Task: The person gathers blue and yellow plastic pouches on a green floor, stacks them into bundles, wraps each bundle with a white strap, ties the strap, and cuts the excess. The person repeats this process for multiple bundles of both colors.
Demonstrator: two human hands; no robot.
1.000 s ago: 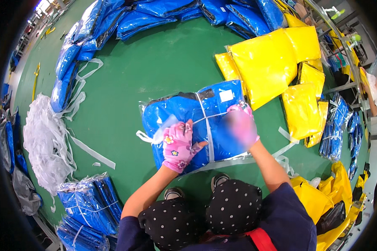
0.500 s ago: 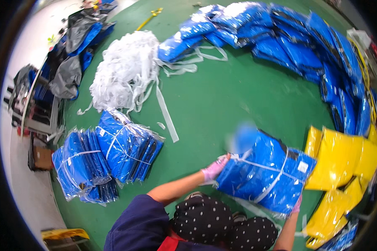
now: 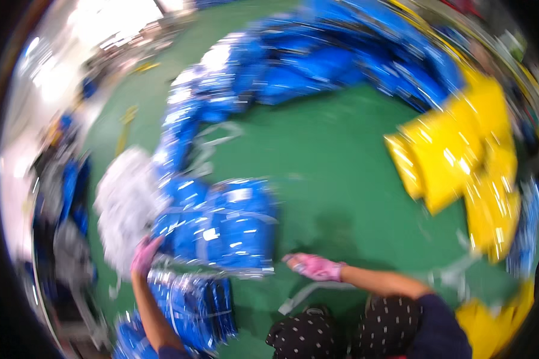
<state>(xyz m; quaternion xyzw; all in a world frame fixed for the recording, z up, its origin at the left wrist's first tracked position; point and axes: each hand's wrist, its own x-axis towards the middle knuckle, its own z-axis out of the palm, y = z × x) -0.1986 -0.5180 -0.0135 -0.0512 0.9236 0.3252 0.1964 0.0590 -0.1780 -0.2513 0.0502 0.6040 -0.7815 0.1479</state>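
A tied bundle of blue folded packages [image 3: 239, 230] in clear plastic, with white straps round it, lies tilted at the centre left. It overlaps the far side of another strapped blue bundle [image 3: 188, 305]. At its left edge is my left hand [image 3: 144, 256] in a pink glove, fingers closed at the corner, though blurred. My right hand [image 3: 314, 267], also in a pink glove, is just off the bundle's right edge, fingers stretched out with nothing in them. Motion blur hides finer detail.
A heap of white strapping [image 3: 126, 203] is on the green floor [image 3: 329, 161] at the left. Blue plastic-wrapped packages [image 3: 317, 72] curve along the far side. Yellow packages [image 3: 455, 149] lie at the right, and a loose white strip [image 3: 317, 287] is near my knees.
The blue bundle has moved from my right side to the left, beside the other bundles. My right hand has come off it. The whole view has swung round.
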